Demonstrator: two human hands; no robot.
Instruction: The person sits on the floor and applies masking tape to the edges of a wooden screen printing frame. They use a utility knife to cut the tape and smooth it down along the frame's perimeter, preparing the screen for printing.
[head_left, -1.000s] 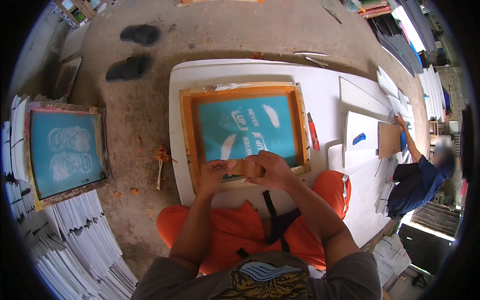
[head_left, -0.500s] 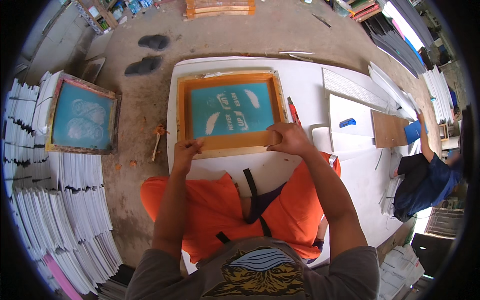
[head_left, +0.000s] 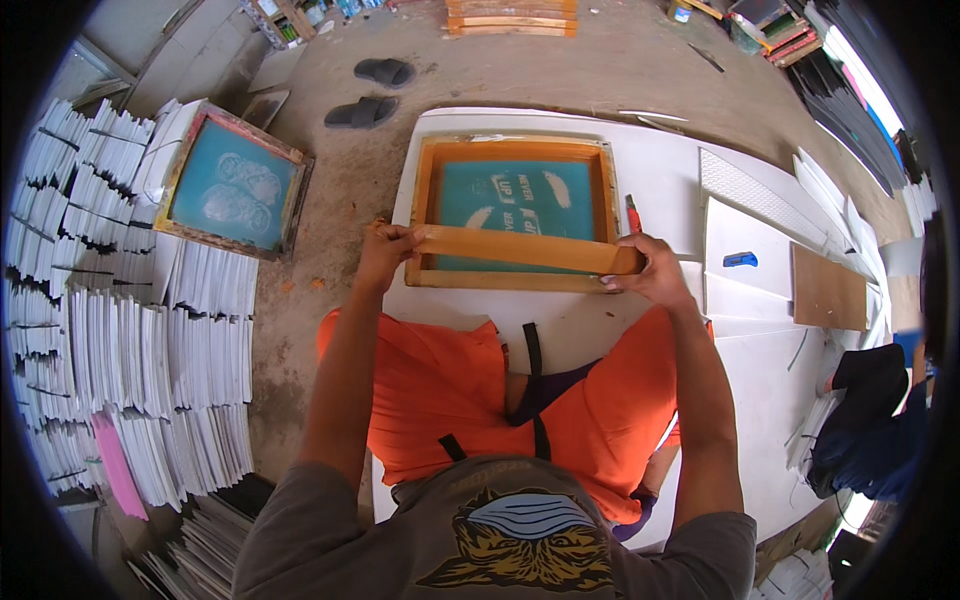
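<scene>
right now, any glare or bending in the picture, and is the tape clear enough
Head view: the white stacks seem to bend toward the black left rim; head view: light washes out beside the co-worker at lower right; head view: the brown tape, stretched between both hands, reads clearly, without strong glare.

You've got a dk grey tee (head_left: 335, 545) on w/ short sleeves (head_left: 318, 492); its big print (head_left: 515, 572) is blk + gold w/ a lt-blue striped patch (head_left: 530, 515). Your trousers (head_left: 440, 370) are bright orange w/ blk straps (head_left: 452, 447), & dk purple cloth (head_left: 552, 393) shows btwn the legs. L hand (head_left: 388, 255) & R hand (head_left: 657, 272): both bare.
</scene>
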